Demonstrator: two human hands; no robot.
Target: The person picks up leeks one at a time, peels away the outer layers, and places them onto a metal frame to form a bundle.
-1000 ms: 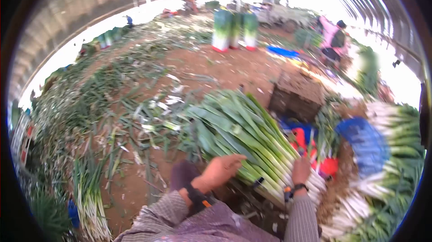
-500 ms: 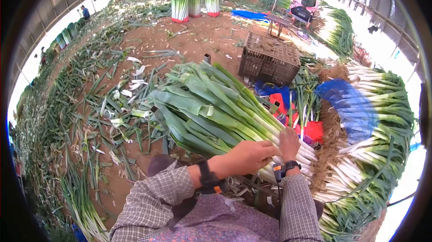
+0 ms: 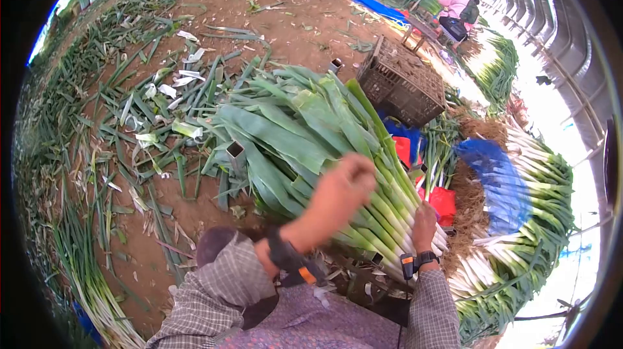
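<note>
A big bundle of leeks (image 3: 305,135) lies in front of me, green leaves to the upper left and white stems to the lower right. My right hand (image 3: 424,227) is closed on the white stems at the bundle's right edge. Over the middle of the bundle is my left hand (image 3: 344,186), smeared by motion; its fingers look bent, and nothing shows in them. Square metal posts (image 3: 235,149) stick up around the leaves. Each wrist wears a dark strap with a small device.
A brown plastic crate (image 3: 405,83) stands beyond the bundle. At right lies a long pile of leeks (image 3: 519,245), partly under blue netting (image 3: 496,177). Red wrapping (image 3: 438,206) is nearby. Leaf scraps (image 3: 175,89) litter the soil. A person in pink (image 3: 457,8) sits farther off.
My left hand has left the white stems and moved up and left over the leaves. My right hand has slid slightly down, staying at the stems. The view has tilted downward.
</note>
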